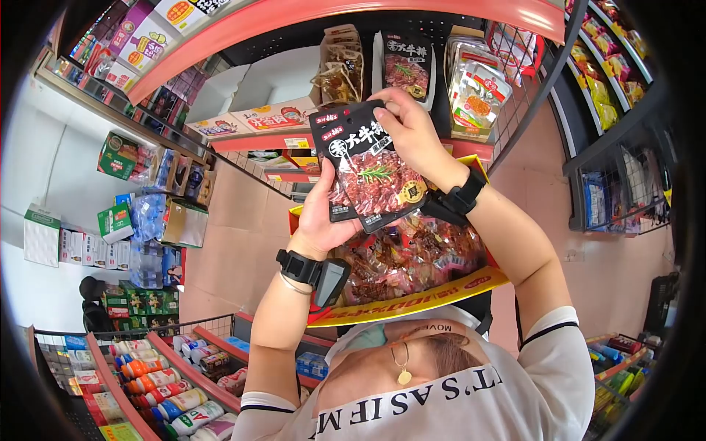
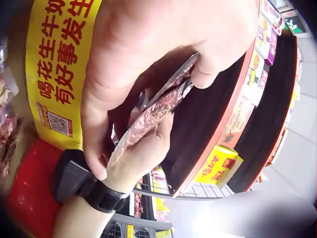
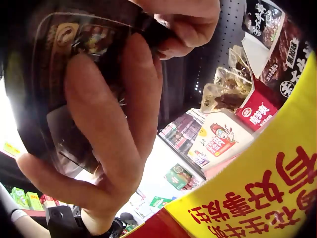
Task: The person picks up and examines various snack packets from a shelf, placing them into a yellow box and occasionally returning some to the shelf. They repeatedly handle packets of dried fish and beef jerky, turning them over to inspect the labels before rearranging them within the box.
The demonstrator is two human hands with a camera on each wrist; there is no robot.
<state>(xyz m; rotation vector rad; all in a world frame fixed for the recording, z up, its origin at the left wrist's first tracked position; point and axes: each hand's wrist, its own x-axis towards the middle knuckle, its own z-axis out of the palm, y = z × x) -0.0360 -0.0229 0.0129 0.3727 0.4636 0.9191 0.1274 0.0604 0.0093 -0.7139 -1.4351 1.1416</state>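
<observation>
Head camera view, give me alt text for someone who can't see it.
A person's left hand and right hand hold black packets picturing meat over a yellow-edged box of wrapped snacks. Beyond, red-edged shop shelves hold more packaged goods.

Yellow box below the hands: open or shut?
Open: in the head view, wrapped packs show inside the box, with no lid over them.
</observation>
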